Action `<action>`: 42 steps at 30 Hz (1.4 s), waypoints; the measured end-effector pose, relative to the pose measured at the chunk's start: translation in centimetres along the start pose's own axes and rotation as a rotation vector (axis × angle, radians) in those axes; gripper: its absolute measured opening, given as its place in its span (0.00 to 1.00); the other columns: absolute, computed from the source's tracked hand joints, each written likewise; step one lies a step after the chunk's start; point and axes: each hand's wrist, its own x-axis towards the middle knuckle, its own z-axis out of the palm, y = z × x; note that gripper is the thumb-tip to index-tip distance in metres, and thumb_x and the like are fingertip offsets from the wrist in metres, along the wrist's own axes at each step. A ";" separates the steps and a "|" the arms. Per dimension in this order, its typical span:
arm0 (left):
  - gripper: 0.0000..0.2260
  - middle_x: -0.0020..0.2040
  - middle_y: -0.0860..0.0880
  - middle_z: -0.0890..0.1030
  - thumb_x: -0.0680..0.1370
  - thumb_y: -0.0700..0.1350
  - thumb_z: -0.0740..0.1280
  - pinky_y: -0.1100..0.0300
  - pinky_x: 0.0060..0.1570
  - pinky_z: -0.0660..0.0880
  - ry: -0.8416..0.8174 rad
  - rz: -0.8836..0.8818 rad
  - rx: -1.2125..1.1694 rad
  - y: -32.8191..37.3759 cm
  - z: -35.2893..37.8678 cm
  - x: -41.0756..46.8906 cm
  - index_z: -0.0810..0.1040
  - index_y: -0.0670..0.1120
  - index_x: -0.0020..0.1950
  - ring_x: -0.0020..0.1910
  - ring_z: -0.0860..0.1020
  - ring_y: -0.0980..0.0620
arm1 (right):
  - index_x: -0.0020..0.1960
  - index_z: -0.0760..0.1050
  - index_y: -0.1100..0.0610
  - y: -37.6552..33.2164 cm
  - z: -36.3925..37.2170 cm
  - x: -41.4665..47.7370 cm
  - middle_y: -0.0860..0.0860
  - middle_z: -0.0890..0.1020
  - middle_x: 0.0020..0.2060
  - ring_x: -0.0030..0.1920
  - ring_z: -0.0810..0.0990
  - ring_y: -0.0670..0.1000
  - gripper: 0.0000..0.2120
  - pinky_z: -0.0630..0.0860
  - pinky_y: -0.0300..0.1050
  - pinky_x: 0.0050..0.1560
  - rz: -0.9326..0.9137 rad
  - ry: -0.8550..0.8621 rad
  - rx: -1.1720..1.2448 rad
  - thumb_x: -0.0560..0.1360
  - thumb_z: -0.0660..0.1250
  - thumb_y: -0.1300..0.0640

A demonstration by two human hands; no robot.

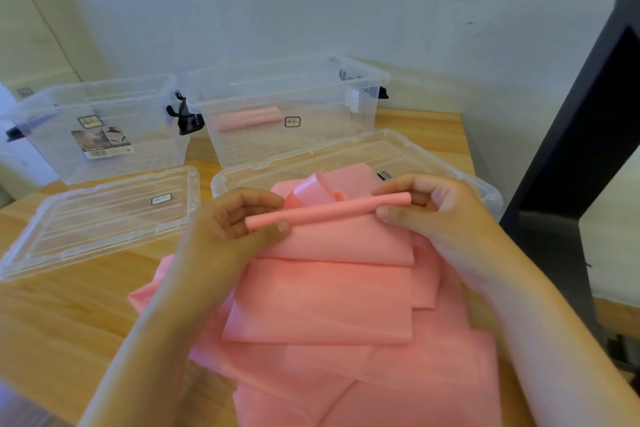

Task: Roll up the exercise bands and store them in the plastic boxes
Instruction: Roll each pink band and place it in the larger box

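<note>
The thin rolled edge point(329, 211) of the pink flat exercise band point(322, 298) runs left to right above the wooden table point(69, 315), each end pinched in a grip, left hand point(239, 215) and right hand point(426, 208) equally near, the loose length trailing toward the person

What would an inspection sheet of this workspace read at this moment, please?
Surface: wooden table, carrying everything below.
Job's things: partly rolled band, pink, held over a loose pile of pink bands. The left box is open with no band visible inside. The right box is open with one rolled band inside. The left lid and right lid lie flat on the table, and the pile overlaps the right lid.
Clutter: nothing seen.
Grippers: left hand pinches the roll's left end; right hand pinches its right end.
Cables: nothing seen.
Surroundings: pale wall behind; black frame at the right.
</note>
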 end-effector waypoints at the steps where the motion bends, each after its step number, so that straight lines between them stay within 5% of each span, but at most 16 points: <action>1: 0.09 0.37 0.55 0.83 0.70 0.33 0.72 0.73 0.35 0.72 -0.004 0.005 0.013 -0.1 0.0 0.0 0.80 0.44 0.46 0.35 0.78 0.61 | 0.48 0.79 0.62 0.0 0.0 0.0 0.43 0.81 0.29 0.29 0.77 0.38 0.08 0.69 0.26 0.30 -0.002 0.004 0.001 0.71 0.69 0.70; 7: 0.06 0.32 0.50 0.79 0.70 0.41 0.69 0.69 0.25 0.67 -0.072 -0.022 -0.061 0.5 0.3 -0.5 0.76 0.44 0.46 0.27 0.72 0.57 | 0.46 0.80 0.55 -0.3 0.1 -0.3 0.55 0.80 0.34 0.36 0.76 0.48 0.05 0.71 0.32 0.34 -0.013 0.015 0.016 0.71 0.70 0.63; 14: 0.07 0.29 0.52 0.76 0.68 0.43 0.73 0.67 0.23 0.65 -0.042 -0.074 -0.128 0.5 0.1 -0.3 0.76 0.48 0.43 0.25 0.70 0.57 | 0.46 0.79 0.55 -0.2 -0.2 -0.2 0.48 0.82 0.33 0.35 0.78 0.43 0.07 0.73 0.30 0.36 0.012 -0.012 0.061 0.70 0.69 0.64; 20: 0.08 0.30 0.55 0.75 0.67 0.46 0.78 0.67 0.26 0.65 -0.047 -0.044 -0.106 0.5 -0.2 -0.4 0.79 0.50 0.38 0.27 0.69 0.59 | 0.39 0.82 0.51 -0.1 -0.1 -0.1 0.58 0.76 0.37 0.39 0.73 0.54 0.05 0.68 0.44 0.40 0.043 0.001 0.096 0.65 0.76 0.53; 26: 0.10 0.34 0.54 0.80 0.63 0.41 0.73 0.70 0.31 0.71 0.018 -0.016 -0.074 0.3 0.2 -0.1 0.79 0.47 0.43 0.30 0.76 0.58 | 0.45 0.81 0.54 -0.2 -0.2 -0.2 0.49 0.83 0.33 0.33 0.80 0.45 0.11 0.74 0.32 0.34 0.066 -0.031 0.086 0.63 0.73 0.58; 30: 0.10 0.36 0.54 0.82 0.64 0.41 0.73 0.70 0.37 0.74 0.057 0.012 -0.044 0.2 0.0 -0.1 0.80 0.46 0.43 0.36 0.78 0.59 | 0.43 0.83 0.53 0.0 0.1 -0.2 0.60 0.79 0.38 0.37 0.72 0.56 0.11 0.66 0.42 0.35 0.095 -0.071 -0.004 0.62 0.79 0.55; 37: 0.03 0.24 0.54 0.73 0.73 0.44 0.68 0.69 0.20 0.60 -0.005 -0.037 -0.016 0.4 0.8 -0.5 0.76 0.46 0.43 0.20 0.64 0.61 | 0.43 0.80 0.60 -0.1 -0.1 0.1 0.45 0.83 0.32 0.35 0.80 0.40 0.09 0.74 0.29 0.38 -0.067 0.054 0.017 0.67 0.72 0.71; 42: 0.11 0.34 0.51 0.81 0.65 0.42 0.79 0.70 0.28 0.69 -0.040 -0.037 -0.044 0.1 0.5 -0.2 0.80 0.50 0.40 0.28 0.75 0.59 | 0.42 0.80 0.57 -0.2 -0.1 0.1 0.45 0.82 0.36 0.40 0.79 0.42 0.11 0.75 0.31 0.43 -0.104 0.064 -0.018 0.67 0.72 0.72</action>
